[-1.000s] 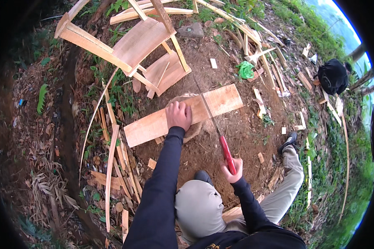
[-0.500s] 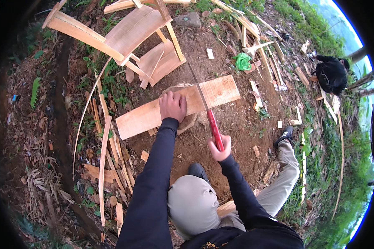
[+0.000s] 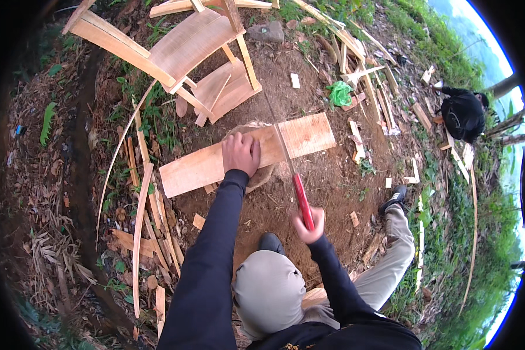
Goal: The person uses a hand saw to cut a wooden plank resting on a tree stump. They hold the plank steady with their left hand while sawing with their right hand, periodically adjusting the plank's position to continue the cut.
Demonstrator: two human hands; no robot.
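Note:
A pale wooden board (image 3: 189, 169) lies slanted across a tree stump (image 3: 262, 178). My left hand (image 3: 240, 154) presses down on its middle, fingers curled over the wood. In my right hand (image 3: 309, 224) is the red handle of a handsaw (image 3: 302, 198), with the fingers wrapped round it. The saw's thin blade lies across the board to the right of my left hand and points away toward a wooden chair. How deep the blade sits in the wood cannot be made out.
The wooden chair (image 3: 192, 41) stands at the far left of the stump. Long wood strips (image 3: 140, 233) lie on the left. Green plastic (image 3: 339, 93) and scrap wood (image 3: 356, 140) are on the right. Another person in black (image 3: 464, 115) crouches at the far right.
My right hand and the saw have moved a little toward me, so more of the handle is clear of the board. My left hand stays on the board.

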